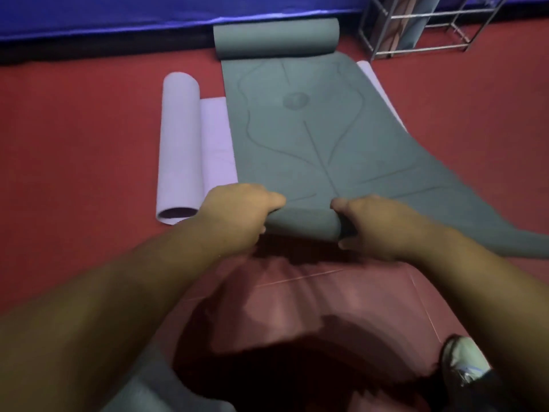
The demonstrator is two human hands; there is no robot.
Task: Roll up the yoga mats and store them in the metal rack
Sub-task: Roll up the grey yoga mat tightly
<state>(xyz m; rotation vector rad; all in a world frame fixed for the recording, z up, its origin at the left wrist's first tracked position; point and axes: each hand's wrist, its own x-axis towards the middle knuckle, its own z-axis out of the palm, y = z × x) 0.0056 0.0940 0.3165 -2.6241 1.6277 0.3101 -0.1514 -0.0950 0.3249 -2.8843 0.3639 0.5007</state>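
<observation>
A grey-green yoga mat (306, 126) lies spread on the red floor, its far end curled into a roll near the wall. Its near edge is curled into a small roll. My left hand (240, 212) grips the left part of that near roll, and my right hand (374, 224) grips it further right, fingers curled round it. A lilac mat (181, 138) lies beneath and to the left, its left end rolled into a tube. The metal rack (416, 28) stands at the top right with rolled mats upright inside.
A blue padded wall (118, 16) runs along the back. Red floor spreads to the left and right of the mats. My shoe (463, 364) shows at the bottom right, on paler tiled floor.
</observation>
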